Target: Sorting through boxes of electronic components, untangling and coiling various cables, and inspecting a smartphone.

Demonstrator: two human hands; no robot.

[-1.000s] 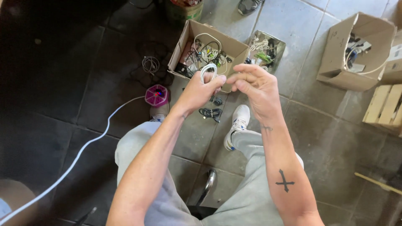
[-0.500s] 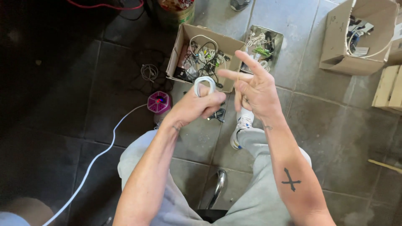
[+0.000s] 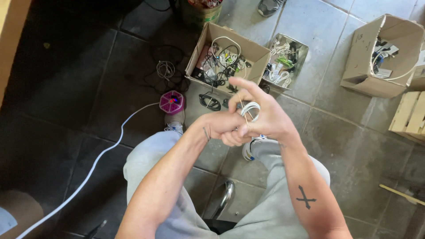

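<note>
— So, what have you got up there?

— My left hand (image 3: pixel 223 128) and my right hand (image 3: pixel 265 119) are pressed together over my knees. Both pinch a small white cable coil (image 3: pixel 250 109). A thin rubber band (image 3: pixel 242 108) runs across my right fingers.

— And on the floor?

— An open cardboard box (image 3: pixel 256 52) full of cables, and a pink plug block (image 3: pixel 171 102).

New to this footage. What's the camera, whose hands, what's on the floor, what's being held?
There is no machine here: a person wears a camera on the head, looking down at their own lap and a tiled floor. The left hand and right hand meet around a small white coiled cable, with a thin band stretched over the fingers. On the floor lie an open cardboard box of cables, a metal tray, another box and a pink hexagonal power hub.
</note>
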